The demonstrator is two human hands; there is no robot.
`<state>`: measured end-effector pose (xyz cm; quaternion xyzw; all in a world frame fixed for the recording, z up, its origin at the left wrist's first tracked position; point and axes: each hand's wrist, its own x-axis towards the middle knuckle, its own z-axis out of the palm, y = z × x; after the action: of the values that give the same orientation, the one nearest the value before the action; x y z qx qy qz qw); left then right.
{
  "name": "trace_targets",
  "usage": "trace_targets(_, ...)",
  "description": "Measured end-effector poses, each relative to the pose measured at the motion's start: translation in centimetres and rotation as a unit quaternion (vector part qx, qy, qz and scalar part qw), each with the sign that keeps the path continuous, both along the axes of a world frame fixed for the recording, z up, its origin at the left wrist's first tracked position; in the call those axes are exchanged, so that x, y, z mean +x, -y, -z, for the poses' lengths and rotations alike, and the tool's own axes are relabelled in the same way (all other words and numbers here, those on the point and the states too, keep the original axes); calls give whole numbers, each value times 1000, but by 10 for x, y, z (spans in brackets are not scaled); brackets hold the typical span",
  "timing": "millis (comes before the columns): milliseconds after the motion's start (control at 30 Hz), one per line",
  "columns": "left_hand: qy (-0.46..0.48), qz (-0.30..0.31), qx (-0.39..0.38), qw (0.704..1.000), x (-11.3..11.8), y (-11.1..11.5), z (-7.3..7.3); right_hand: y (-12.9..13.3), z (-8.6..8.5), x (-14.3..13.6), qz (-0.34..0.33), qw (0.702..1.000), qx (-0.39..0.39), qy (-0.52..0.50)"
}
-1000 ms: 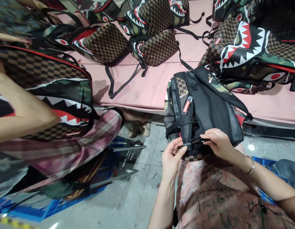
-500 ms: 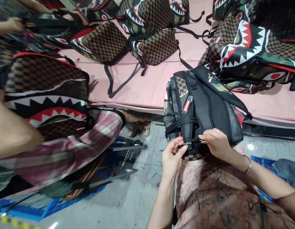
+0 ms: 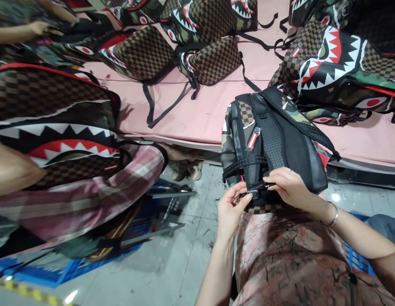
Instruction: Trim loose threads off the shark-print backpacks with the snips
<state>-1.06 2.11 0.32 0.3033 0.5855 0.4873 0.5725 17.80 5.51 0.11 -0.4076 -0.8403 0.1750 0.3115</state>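
A black backpack (image 3: 301, 157) with camouflage and checkered panels leans on my lap against the table edge, its padded back and shoulder straps facing me. Thumb and fingers of my left hand (image 3: 231, 206) pinch a small dark buckle (image 3: 253, 194) at the lower end of one shoulder strap. Just to its right, my right hand (image 3: 288, 187) is closed on a thin black strap end (image 3: 259, 185) by the buckle; small shiny spots show at the fingertips, too small to make out. A red-and-white tag (image 3: 253, 139) under clear plastic lies on the shoulder strap above.
Several shark-mouth backpacks (image 3: 331, 59) lie on the pink table (image 3: 197, 114), with loose straps trailing. At left, a co-worker in plaid (image 3: 136, 170) has another backpack (image 3: 57, 114) on the lap. Another person's hand (image 3: 41, 29) is at far left. Blue crates (image 3: 53, 272) stand low.
The view has shifted slightly. My right hand has edged a little left toward the buckle; my left hand keeps its pinch. The co-worker's backpack and arm have moved left.
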Motion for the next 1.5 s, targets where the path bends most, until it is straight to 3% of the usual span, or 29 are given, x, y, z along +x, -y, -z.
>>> trace_targets(267, 6, 4, 0, 1000, -1, 0, 2, -4, -2, -5, -7, 998, 30, 56)
trace_targets(467, 15, -7, 2, 1000, -3, 0, 4, -4, -3, -6, -12, 998, 2, -60)
trace_targets(633, 14, -9, 23, 1000, -7, 1, 7, -5, -10, -9, -13, 999, -29, -27)
trace_targets(733, 14, -33, 68, 997, -9, 2, 7, -10, -17, -14, 15, 986, -125, -111)
trace_targets(800, -10, -49, 99, 994, -8, 3, 8, -17, -20, -22, 34, 952, -241, -187)
trace_targets(867, -50, -56, 116, 990, -5, 2, 9, -25, -21, -34, 9, 908, -349, -232)
trace_targets(967, -122, -52, 146, 980, 4, -1, 12, -39, -22, -56, 5, 872, -412, -263)
trace_targets(1100, -274, -58, 199, 939, 9, -13, 11, -56, -32, -82, 123, 903, -320, -261)
trace_targets(1200, -340, -120, 223, 906, 8, -22, 8, -67, -43, -87, 156, 936, -229, -217)
trace_targets(1267, -351, -134, 237, 896, 7, -25, 9, -72, -49, -83, 174, 946, -211, -173)
trace_targets(1367, -301, -92, 208, 926, 4, -26, 14, -78, -51, -70, 150, 957, -219, -120)
trace_targets(1433, -190, -85, 147, 967, 3, -26, 17, -79, -47, -60, 104, 961, -228, -117)
trace_targets(1500, -45, -107, 85, 990, 0, -25, 17, -77, -36, -49, 78, 962, -231, -126)
